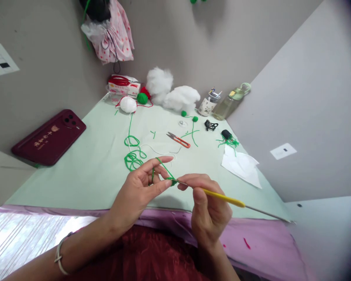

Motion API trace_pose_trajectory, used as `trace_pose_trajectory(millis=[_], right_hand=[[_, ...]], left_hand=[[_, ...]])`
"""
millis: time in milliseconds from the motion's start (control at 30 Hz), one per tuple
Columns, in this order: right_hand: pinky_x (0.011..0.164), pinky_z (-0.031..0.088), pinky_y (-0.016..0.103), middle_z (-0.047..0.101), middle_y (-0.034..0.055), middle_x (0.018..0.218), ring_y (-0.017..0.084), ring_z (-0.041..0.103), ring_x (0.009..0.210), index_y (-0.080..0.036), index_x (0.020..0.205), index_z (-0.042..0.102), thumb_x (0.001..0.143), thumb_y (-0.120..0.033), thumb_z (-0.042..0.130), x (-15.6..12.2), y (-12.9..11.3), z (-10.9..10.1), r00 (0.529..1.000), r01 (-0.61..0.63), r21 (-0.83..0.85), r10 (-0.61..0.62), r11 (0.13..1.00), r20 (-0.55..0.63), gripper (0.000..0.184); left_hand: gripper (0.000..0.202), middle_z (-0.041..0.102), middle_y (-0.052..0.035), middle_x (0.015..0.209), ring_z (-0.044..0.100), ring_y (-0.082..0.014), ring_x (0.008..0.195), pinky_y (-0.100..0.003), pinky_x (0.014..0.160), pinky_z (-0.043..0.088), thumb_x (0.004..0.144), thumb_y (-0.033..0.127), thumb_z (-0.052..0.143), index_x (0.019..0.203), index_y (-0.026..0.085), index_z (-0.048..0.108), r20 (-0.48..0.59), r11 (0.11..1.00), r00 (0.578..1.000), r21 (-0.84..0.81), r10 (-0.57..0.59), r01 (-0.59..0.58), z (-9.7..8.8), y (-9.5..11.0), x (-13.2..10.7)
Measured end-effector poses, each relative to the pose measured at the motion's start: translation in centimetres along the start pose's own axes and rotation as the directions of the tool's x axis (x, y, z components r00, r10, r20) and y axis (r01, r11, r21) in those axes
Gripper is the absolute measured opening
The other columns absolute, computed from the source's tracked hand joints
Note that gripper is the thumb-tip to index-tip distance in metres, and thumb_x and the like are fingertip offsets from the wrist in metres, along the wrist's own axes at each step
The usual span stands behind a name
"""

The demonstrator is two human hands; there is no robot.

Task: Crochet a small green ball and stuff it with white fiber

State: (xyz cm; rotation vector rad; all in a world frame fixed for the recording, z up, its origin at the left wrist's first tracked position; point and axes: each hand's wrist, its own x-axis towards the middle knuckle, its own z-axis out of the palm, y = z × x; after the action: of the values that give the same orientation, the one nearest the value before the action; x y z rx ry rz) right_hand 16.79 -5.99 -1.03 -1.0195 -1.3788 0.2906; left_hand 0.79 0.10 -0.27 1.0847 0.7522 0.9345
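Between the thumb and fingers of my left hand [143,187] a small piece of green crochet work [173,181] is pinched. Green yarn [166,170] runs from it over my raised index finger and round the lower fingers. My right hand [209,207] grips a crochet hook [225,198] by its yellow handle. The hook's metal tip meets the green piece, while its other metal end points right, past the table's front edge. Loose loops of green yarn [133,160] lie on the table just beyond my left hand.
Orange thread snips [178,139] lie mid-table, near yarn scraps. Behind stand a white yarn ball [128,104], a green yarn ball [142,98], white stuffing [181,98], a pen cup [208,104] and a bottle [229,102]. A dark red phone [49,136] leans at left; white paper [240,166] lies right.
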Motion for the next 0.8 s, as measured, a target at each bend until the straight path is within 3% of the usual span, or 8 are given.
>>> trace_pose_trajectory(millis=[200, 367, 433, 500, 567, 633, 733, 800], right_hand=[[0.077, 0.060, 0.039, 0.077, 0.0060, 0.098, 0.021, 0.073, 0.091, -0.026, 0.113, 0.070, 0.102, -0.010, 0.052, 0.1, 0.1, 0.0, 0.993, 0.080, -0.098, -0.071, 0.992, 0.095, 0.026], [0.073, 0.062, 0.037, 0.077, 0.0087, 0.103, 0.022, 0.074, 0.090, -0.027, 0.127, 0.069, 0.099, -0.010, 0.057, -0.6, 0.8, 0.4, 0.959, 0.275, -0.273, -0.243, 0.922, 0.146, 0.035], [0.072, 0.062, 0.037, 0.077, 0.0080, 0.104, 0.023, 0.074, 0.091, -0.031, 0.131, 0.069, 0.096, -0.010, 0.062, -1.1, 1.3, 0.6, 0.940, 0.341, -0.360, -0.317, 0.868, 0.126, 0.042], [0.073, 0.061, 0.037, 0.076, 0.0068, 0.104, 0.023, 0.074, 0.093, -0.034, 0.129, 0.072, 0.094, -0.009, 0.066, -1.3, 1.7, 0.7, 0.931, 0.361, -0.394, -0.351, 0.845, 0.099, 0.044], [0.075, 0.060, 0.036, 0.076, 0.0059, 0.102, 0.022, 0.072, 0.092, -0.033, 0.124, 0.075, 0.096, -0.009, 0.064, -1.2, 1.6, 0.8, 0.960, 0.277, -0.329, -0.275, 0.903, 0.055, 0.039], [0.074, 0.057, 0.036, 0.074, 0.0043, 0.092, 0.020, 0.069, 0.086, -0.029, 0.114, 0.077, 0.100, -0.010, 0.058, -0.6, 1.2, 0.7, 0.994, 0.097, -0.162, -0.103, 0.982, -0.026, 0.030], [0.068, 0.054, 0.034, 0.068, 0.0012, 0.081, 0.017, 0.064, 0.074, -0.027, 0.100, 0.076, 0.104, -0.016, 0.054, 0.4, 0.6, 0.9, 0.988, -0.115, 0.141, 0.128, 0.983, -0.088, 0.024], [0.068, 0.054, 0.033, 0.071, 0.0021, 0.086, 0.017, 0.066, 0.078, -0.027, 0.099, 0.077, 0.103, -0.018, 0.057, 0.6, 0.5, 1.2, 0.984, -0.157, 0.191, 0.171, 0.969, -0.055, 0.022]], left_hand=[[0.046, 0.059, 0.0034, 0.085, 0.041, -0.0105, 0.066, -0.025, 0.067, 0.042, 0.084, 0.032, 0.086, 0.128, 0.030, 0.075, -0.072, 0.998, 0.997, 0.065, 0.017, -0.012, 0.2, 0.4, -0.1], [0.048, 0.059, 0.0040, 0.085, 0.034, -0.0082, 0.059, -0.024, 0.059, 0.037, 0.081, 0.029, 0.087, 0.128, 0.028, 0.074, -0.091, 0.998, 0.995, 0.052, 0.027, -0.023, 0.9, 0.7, -0.3], [0.057, 0.058, 0.0042, 0.083, 0.033, -0.0070, 0.058, -0.023, 0.055, 0.032, 0.080, 0.029, 0.088, 0.134, 0.027, 0.071, -0.019, 0.994, 0.997, -0.078, -0.079, 0.077, 0.9, 0.7, -0.3], [0.061, 0.052, 0.0065, 0.073, 0.026, -0.0053, 0.054, -0.021, 0.049, 0.022, 0.080, 0.031, 0.087, 0.137, 0.023, 0.069, 0.103, 0.947, 0.971, -0.219, -0.215, 0.233, 0.7, 0.7, -0.1], [0.057, 0.040, 0.0104, 0.063, 0.016, -0.0040, 0.050, -0.021, 0.046, 0.014, 0.082, 0.031, 0.086, 0.135, 0.019, 0.069, 0.178, 0.896, 0.944, -0.305, -0.279, 0.322, 0.3, 0.7, 0.3], [0.051, 0.037, 0.0116, 0.061, 0.012, -0.0026, 0.049, -0.020, 0.045, 0.012, 0.083, 0.027, 0.086, 0.131, 0.018, 0.071, 0.166, 0.890, 0.952, -0.342, -0.258, 0.301, 0.0, 0.8, 0.6], [0.048, 0.053, 0.0065, 0.077, 0.018, -0.0001, 0.049, -0.020, 0.044, 0.013, 0.083, 0.024, 0.086, 0.129, 0.023, 0.074, 0.113, 0.917, 0.971, -0.321, -0.210, 0.236, 0.0, 0.9, 0.6], [0.049, 0.057, 0.0045, 0.084, 0.024, -0.0004, 0.050, -0.020, 0.045, 0.015, 0.082, 0.024, 0.087, 0.129, 0.027, 0.074, 0.106, 0.937, 0.976, -0.278, -0.190, 0.212, 0.3, 0.9, 0.5]])
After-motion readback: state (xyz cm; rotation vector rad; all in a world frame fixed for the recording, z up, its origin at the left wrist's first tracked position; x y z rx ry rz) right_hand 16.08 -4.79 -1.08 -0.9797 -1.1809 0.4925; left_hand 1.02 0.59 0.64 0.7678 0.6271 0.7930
